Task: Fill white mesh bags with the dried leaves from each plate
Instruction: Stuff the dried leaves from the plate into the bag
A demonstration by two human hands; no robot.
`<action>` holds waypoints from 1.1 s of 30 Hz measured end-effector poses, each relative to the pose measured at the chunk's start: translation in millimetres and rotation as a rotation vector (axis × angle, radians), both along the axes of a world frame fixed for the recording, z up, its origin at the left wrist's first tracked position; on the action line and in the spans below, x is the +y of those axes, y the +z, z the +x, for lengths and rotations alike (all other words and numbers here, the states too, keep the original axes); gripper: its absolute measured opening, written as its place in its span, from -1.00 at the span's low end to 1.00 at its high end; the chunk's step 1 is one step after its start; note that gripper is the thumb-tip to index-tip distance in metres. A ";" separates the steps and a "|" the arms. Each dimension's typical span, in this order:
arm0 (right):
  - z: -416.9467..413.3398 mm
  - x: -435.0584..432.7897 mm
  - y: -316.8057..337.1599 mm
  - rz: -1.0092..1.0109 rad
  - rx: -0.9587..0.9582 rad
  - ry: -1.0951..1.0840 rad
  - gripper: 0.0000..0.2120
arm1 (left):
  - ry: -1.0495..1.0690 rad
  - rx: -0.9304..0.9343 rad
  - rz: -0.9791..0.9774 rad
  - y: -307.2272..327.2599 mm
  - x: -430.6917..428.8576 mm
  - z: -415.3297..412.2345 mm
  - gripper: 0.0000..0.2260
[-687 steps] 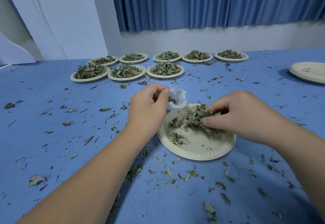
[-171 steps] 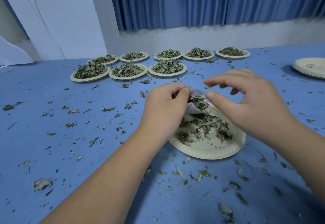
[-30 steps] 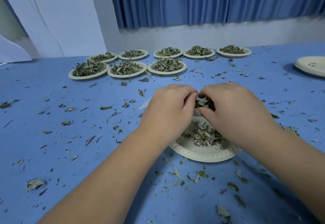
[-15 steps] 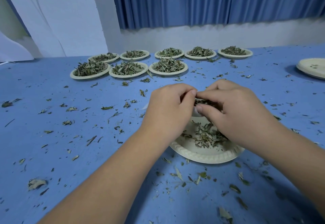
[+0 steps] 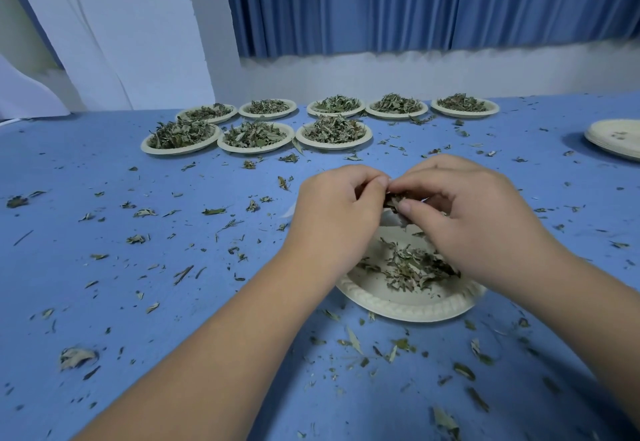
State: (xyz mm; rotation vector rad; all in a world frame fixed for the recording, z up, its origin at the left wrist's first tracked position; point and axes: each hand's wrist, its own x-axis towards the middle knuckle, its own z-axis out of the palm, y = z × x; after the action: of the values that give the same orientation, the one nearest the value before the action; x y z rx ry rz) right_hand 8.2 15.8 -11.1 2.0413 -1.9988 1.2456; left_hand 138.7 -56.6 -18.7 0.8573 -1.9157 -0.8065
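Both forearms reached forward from the lower edge, the left hand (image 5: 336, 212) and right hand (image 5: 474, 222) meeting knuckles-up above the far rim of the near plate (image 5: 408, 310). Eight heaped plates (image 5: 254, 137) stood at the far side of the table (image 5: 104, 267) — five behind, three in front — and one stack of plates (image 5: 616, 139) lay at the right. The left grip curled tight round the one white mesh bag (image 5: 390, 221) (mostly hidden). The right thumb and forefinger pinched what seemed a tuft of dried leaves (image 5: 393, 198) at its mouth. More lay on the near plate.
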 end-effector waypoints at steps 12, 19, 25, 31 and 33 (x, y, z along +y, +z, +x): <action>-2.5 3.8 3.2 -0.186 0.146 -0.052 -0.91 | -0.001 0.103 0.114 3.0 -1.2 2.1 -0.74; -13.3 6.0 4.3 0.150 -0.135 -0.067 -0.40 | 0.034 0.222 0.210 6.1 -4.0 7.0 -0.78; -4.3 -2.8 -4.7 -0.015 -0.338 -0.009 -0.78 | 0.015 0.206 0.171 4.6 -0.9 4.6 -0.75; -1.2 0.1 -2.6 -0.166 -0.120 -0.032 -0.86 | 0.015 0.137 0.089 3.0 1.1 2.1 -0.73; 0.6 0.5 -1.5 -0.199 -0.020 -0.030 -0.91 | 0.003 0.116 0.070 2.6 1.7 1.5 -0.74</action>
State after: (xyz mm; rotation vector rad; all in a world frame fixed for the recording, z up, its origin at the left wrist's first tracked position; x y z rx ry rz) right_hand 8.8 16.3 -12.6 1.9079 -1.8225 1.4017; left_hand 140.2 -54.9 -16.1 0.8371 -1.7933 -0.9060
